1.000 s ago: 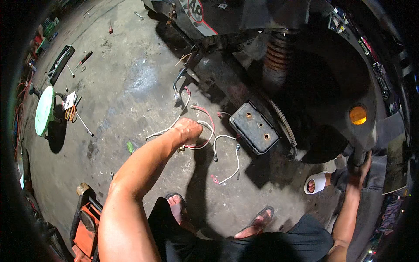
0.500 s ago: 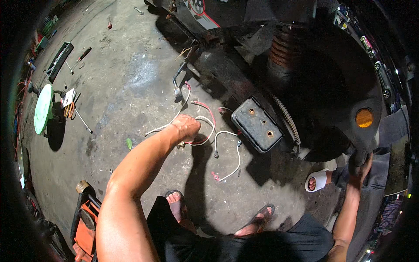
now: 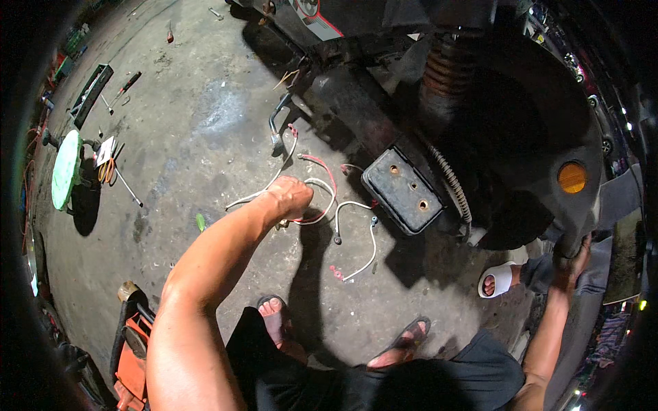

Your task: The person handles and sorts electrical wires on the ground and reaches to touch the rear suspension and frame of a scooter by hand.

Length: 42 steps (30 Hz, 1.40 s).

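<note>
The concrete floor [image 3: 185, 157] spreads under everything; over its upper right looms the dark vehicle [image 3: 528, 89], a rusty coil spring [image 3: 449, 72] showing within; a black box [image 3: 392, 198] with three holes sits slantwise at its near edge; the right hand [image 3: 574, 264] touches the bodywork's lower end, finger state hidden; the left hand [image 3: 291, 197] curls downward over the red-and-white cables [image 3: 334, 198], which lie on the floor left of the box; whether its fingers clamp one, I cannot tell.

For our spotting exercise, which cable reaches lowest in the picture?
The short white cable with pink at its lower end; every other cable ends higher.
</note>
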Motion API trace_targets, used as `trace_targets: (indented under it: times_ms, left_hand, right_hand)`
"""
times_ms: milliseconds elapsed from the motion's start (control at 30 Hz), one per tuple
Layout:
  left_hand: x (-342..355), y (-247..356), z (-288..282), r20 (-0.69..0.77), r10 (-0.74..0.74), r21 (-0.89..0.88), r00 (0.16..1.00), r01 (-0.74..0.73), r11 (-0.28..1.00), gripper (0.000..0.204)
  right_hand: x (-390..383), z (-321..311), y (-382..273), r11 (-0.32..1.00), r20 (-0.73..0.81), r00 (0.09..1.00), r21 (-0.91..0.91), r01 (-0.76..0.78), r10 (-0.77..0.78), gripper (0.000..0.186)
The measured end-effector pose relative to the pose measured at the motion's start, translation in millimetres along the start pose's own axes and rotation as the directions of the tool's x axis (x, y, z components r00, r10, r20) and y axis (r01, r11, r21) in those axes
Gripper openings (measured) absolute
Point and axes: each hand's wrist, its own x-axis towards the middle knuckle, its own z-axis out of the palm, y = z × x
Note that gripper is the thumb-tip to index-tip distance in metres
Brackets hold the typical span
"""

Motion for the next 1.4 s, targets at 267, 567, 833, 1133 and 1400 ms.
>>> trace_targets:
  times_ms: [267, 567, 833, 1133, 1400]
  left_hand:
    - [-2, 3, -8, 0.025, 0.031, 0.017, 0.999, -0.032, 0.999, 0.022]
    - [-1, 3, -9, 0.008, 0.006, 0.005, 1.0, -0.006, 1.0, 0.019]
    - [1, 3, -5, 0.002, 0.007, 0.013, 1.0, -0.007, 1.0, 0.018]
    - [5, 6, -1, 0.021, 0.025, 0.028, 0.999, -0.025, 0.999, 0.019]
    - [0, 3, -1, 0.051, 0.041, 0.015, 0.998, -0.042, 0.999, 0.021]
  right_hand:
    - [16, -26, 11, 0.973, 0.097, 0.982, -0.149, 0.173, -0.16, 0.034]
    - [-8, 3, 0, 0.995, 0.113, 0.989, -0.022, 0.1, -0.097, 0.031]
    - [-12, 9, -5, 0.981, 0.176, 0.983, 0.175, -0.079, 0.048, 0.034]
    - [-30, 25, -3, 0.929, 0.247, 0.959, -0.303, 0.213, -0.139, 0.032]
    - [-8, 8, 8, 0.77, 0.394, 0.872, -0.444, 0.458, -0.291, 0.037]
